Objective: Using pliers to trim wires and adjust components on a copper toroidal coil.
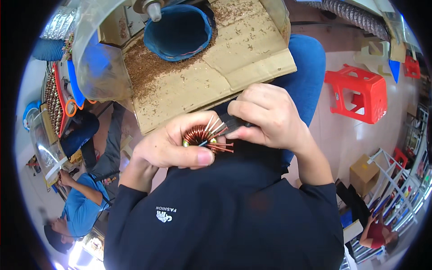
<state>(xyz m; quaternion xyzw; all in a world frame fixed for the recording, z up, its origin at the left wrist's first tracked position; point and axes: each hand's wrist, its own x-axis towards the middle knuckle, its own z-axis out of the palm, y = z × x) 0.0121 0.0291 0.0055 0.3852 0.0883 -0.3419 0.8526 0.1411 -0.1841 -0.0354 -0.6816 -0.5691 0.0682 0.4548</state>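
Observation:
My left hand (167, 143) is closed around a copper-wound toroid coil (196, 133), with the thumb along its near side. Several straight wire ends fan out of the coil to the right. Some of these ends look bare and pale, others are copper-red. My right hand (269, 116) pinches a dark, flat strip-like piece (231, 123) right beside the wire ends. Its exact kind is hard to make out against my black shirt, and the fingers cover part of it. Both hands are held in front of my body, just off the cardboard's near edge.
Ahead lies a cardboard sheet (252, 56) strewn with copper shavings (150, 74). A round opening lined with blue plastic (180, 53) sits in it, under a metal machine nozzle (154, 11). A red stool (360, 93) stands to the right. Co-workers sit at far left (85, 202) and far right (379, 231).

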